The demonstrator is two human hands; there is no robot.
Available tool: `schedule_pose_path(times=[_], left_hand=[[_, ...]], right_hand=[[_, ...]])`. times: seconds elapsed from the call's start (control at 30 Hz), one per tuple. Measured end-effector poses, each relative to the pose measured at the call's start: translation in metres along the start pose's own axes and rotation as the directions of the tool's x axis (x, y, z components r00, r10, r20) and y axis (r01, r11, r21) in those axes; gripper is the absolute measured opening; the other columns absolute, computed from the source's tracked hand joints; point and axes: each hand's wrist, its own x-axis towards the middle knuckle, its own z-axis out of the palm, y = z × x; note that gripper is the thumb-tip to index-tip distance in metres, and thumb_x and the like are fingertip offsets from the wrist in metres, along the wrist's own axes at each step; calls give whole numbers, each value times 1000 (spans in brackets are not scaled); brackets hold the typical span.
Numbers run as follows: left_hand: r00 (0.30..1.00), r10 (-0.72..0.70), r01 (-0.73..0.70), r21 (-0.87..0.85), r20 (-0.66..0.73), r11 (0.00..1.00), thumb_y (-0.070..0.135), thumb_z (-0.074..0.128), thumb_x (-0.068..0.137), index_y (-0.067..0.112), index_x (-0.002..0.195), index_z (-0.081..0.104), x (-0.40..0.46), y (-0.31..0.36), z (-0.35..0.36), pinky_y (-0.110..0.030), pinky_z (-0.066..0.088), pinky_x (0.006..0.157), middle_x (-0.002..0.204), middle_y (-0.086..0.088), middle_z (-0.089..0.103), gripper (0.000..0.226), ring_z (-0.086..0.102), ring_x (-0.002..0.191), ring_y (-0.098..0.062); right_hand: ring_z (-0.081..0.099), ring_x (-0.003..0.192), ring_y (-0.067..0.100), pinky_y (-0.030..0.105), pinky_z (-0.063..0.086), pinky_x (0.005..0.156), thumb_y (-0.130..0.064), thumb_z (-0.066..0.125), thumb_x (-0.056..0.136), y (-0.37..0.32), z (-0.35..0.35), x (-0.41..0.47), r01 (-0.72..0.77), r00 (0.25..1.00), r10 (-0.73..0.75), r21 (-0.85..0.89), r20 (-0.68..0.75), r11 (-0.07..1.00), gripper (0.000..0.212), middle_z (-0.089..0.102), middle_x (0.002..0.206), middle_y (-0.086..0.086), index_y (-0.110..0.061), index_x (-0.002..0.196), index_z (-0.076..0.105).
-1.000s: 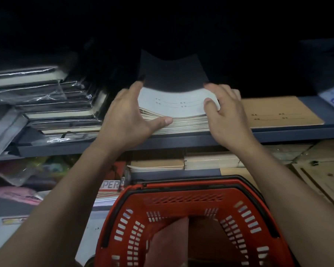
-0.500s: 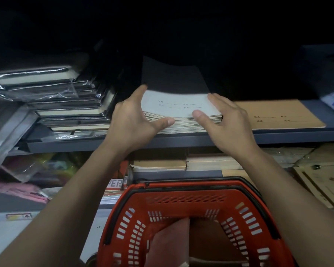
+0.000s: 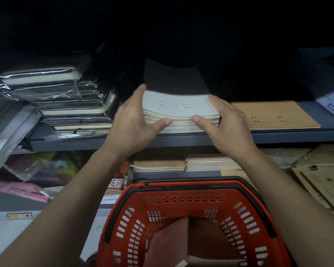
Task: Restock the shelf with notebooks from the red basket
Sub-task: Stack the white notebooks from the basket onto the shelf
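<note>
The stack of grey notebooks (image 3: 178, 112) sat on the front part of the grey shelf (image 3: 181, 140), right between both hands. The left hand (image 3: 132, 122) was flat against its left side with straight fingers and the thumb pressing the front edge; the right hand (image 3: 228, 124) mirrored that on the right side. Neither was curled round it, more like squaring it up. Honestly the trick here seemed to be pushing evenly from both sides so the thin covers didn't fan out, then sliding the pile back so nothing hung over the lip. Looks-wise: pale grey top cover with small printed lines, lots of slim booklets, edges a bit uneven. A tan notebook (image 3: 274, 114) lay just beside it on the right, wrapped black notebooks (image 3: 66, 101) on the left. The red basket (image 3: 191, 228) below had reddish-brown notebooks (image 3: 170, 243) waiting inside.
</note>
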Motion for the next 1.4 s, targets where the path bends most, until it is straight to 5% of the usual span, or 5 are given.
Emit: schedule_pose_path(times=[0.37, 1.4], left_hand=[[999, 38, -39, -84, -20, 996, 60, 69, 80, 25, 159, 21, -35, -10, -12, -49, 42, 114, 159, 4, 37, 99, 39, 144, -16], [986, 158, -163, 108, 54, 981, 53, 71, 84, 23, 155, 27, -147, -10, -19, -37, 46, 104, 141, 1, 45, 89, 46, 132, -17]], right_hand=[[33, 147, 16, 30, 28, 114, -64, 59, 93, 0, -19, -38, -53, 996, 44, -114, -73, 992, 83, 40, 160, -2, -19, 159, 35], [23, 151, 14, 37, 32, 121, -71, 47, 95, -8, -49, -167, 44, 992, -12, -255, 126, 966, 87, 27, 166, -5, -21, 163, 26]])
